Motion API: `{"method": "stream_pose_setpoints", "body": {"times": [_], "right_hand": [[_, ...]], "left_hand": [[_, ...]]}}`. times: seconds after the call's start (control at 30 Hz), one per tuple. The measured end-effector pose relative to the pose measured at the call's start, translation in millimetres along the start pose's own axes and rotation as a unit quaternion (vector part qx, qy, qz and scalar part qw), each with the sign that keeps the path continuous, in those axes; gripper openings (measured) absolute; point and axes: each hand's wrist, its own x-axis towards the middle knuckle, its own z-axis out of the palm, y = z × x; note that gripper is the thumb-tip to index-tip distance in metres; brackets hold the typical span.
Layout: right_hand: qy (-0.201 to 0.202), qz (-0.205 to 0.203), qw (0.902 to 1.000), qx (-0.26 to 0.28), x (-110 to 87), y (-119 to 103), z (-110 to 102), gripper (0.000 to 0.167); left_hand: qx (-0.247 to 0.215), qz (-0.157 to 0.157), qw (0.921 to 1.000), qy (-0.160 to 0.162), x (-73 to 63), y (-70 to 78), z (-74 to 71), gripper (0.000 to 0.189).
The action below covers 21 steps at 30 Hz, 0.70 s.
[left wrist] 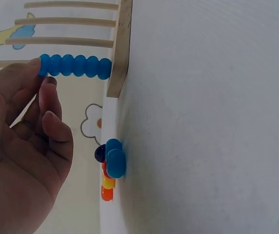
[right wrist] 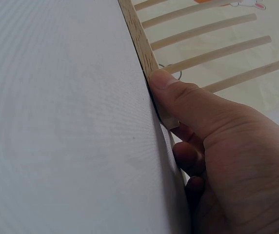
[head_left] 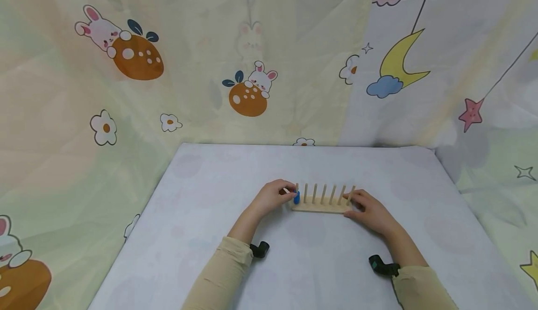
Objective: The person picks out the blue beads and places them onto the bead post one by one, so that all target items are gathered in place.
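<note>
A wooden peg rack (head_left: 321,206) with a row of upright pegs stands on the table. Blue beads (left wrist: 76,66) are stacked on its leftmost peg, down to the base. My left hand (head_left: 274,195) has its thumb and a finger at the uppermost blue bead (left wrist: 44,65), pinching it on the peg. At the other end, my right hand (head_left: 369,211) grips the base (right wrist: 147,53), thumb on the near edge and fingers behind. The other pegs (right wrist: 227,56) carry no beads.
In the left wrist view, loose beads lie on the table beyond the left hand: blue ones (left wrist: 115,163), a dark one (left wrist: 100,153), a yellow one (left wrist: 109,183) and an orange one (left wrist: 107,194). A patterned cloth (head_left: 294,90) hangs behind the white table (head_left: 302,263).
</note>
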Motion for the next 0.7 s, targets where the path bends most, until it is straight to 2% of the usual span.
{"method": "stream_pose_setpoints", "body": {"times": [0.2,0.43,0.53,0.7], "right_hand": [[-0.003,-0.005,1.0000,-0.002,0.2,1,0,0.056],[-0.004,-0.001,1.0000,-0.004,0.3,0,0,0.056],[-0.003,-0.003,1.0000,-0.005,0.1,-1,-1,0.056],[-0.003,-0.005,1.0000,-0.002,0.1,-1,-1,0.056]], "left_hand": [[0.005,0.000,1.0000,-0.002,-4.2,-3.3,-0.8,0.026],[0.004,-0.003,0.9998,0.019,-17.1,-14.4,-7.9,0.026],[0.005,-0.013,0.9996,0.024,-21.7,-23.1,-12.4,0.026],[0.004,-0.045,0.9984,0.034,-32.2,-38.3,-21.0,0.019]]}}
